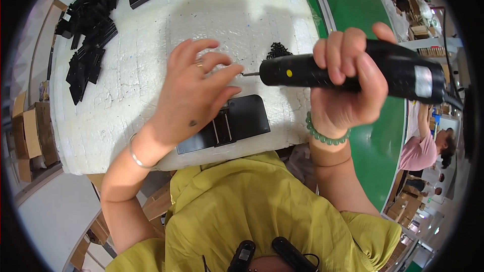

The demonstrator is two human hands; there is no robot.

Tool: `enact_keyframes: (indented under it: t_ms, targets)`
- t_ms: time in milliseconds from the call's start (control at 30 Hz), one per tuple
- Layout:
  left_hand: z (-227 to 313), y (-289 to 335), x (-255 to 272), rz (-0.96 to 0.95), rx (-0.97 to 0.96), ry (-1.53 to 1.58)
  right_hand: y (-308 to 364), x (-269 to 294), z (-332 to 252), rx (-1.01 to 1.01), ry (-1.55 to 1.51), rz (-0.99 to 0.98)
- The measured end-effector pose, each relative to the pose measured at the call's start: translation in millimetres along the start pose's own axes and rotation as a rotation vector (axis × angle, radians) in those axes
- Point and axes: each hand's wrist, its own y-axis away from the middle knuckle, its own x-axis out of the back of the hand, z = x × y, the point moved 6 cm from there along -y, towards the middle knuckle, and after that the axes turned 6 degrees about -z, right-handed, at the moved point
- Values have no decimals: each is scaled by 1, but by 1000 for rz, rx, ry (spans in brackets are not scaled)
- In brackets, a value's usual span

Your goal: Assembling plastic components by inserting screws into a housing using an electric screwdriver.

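- The right hand (348,78) wraps around the barrel of a black electric screwdriver (297,70), fingers over the top, holding it nearly level above the surface (217,15); its slim metal bit (251,74) points left.
- The left hand (194,83) is loosely spread, index finger and thumb apart, the index fingertip just beside the end of the bit. A tiny dark piece, probably a screw, sits there; whether the finger touches it I cannot tell.
- A flat black panel (249,118) with two slim metal rods (228,125) across its middle lies near the near edge of the surface, partly hidden by the left hand and wrist.
- The screwdriver looks stiff and fairly weighty, with a cord (454,102) at its right end that may drag; the thick barrel seems the best hold, clear of the bit.
- The panel looks light, rigid and smooth, perhaps slippery; its outer edges offer a better grip than the rods.
- A small heap of tiny black screws (278,50) lies beyond the screwdriver; they look light and easily dropped, best pinched singly.
- Black plastic parts (93,22) pile up at far left.
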Motion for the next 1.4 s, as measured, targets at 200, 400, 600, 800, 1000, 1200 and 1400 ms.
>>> enact_keyframes:
  t_ms: [200,400,600,800,1000,1200,1400]
  targets:
    - [8,-11,0,83,-16,188,-1,-13,-31,18,-145,-281]
    - [2,-7,-2,94,127,614,4,-19,-51,9,-125,-310]
    - [-1,1,-2,92,171,722,5,-23,-53,34,-107,-304]
    - [2,7,1,130,117,724,11,-40,-49,159,-134,-171]
    - [4,10,1,98,27,742,14,-42,-49,222,-87,-264]
    - [-69,41,52,88,184,-49,12,-24,-35,134,-20,-228]
    - [-196,143,123,201,986,-158,19,-3,-35,89,-6,-175]
